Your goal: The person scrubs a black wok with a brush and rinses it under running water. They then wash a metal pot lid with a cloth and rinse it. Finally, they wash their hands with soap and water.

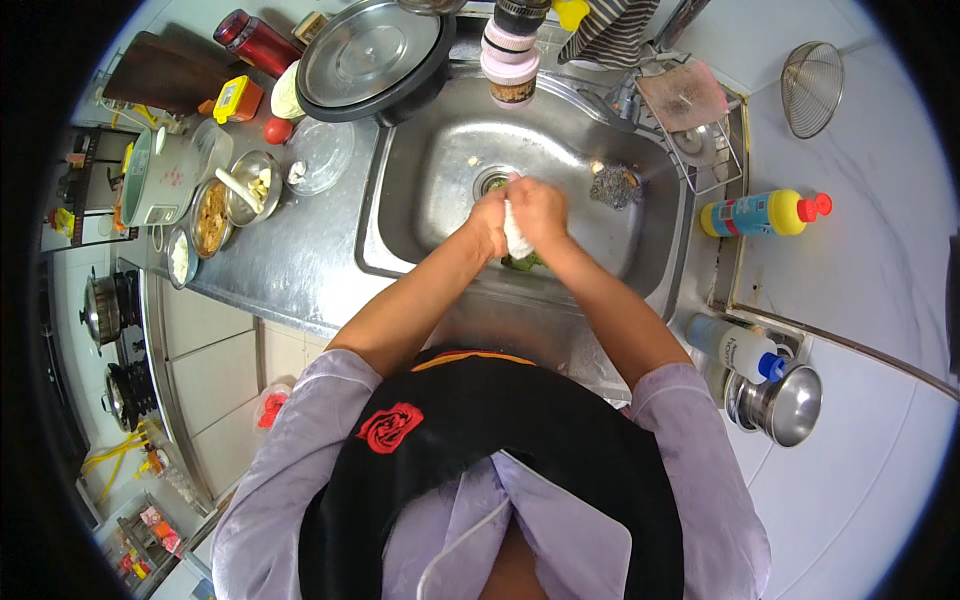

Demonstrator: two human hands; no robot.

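Observation:
Over a stainless steel sink, my left hand and my right hand press together around a white cloth. Part of the cloth sticks out between the palms, and the rest is hidden by the fingers. Some green scraps lie on the sink floor just below my hands. The drain is partly covered by my hands. A steel wool scourer sits at the right of the basin. Above the basin hangs a pink and black faucet filter.
Left of the sink, a black pot with a metal lid, a tomato, a clear plastic lid and bowls of food crowd the counter. A wire rack and a yellow-and-blue bottle stand along the right edge.

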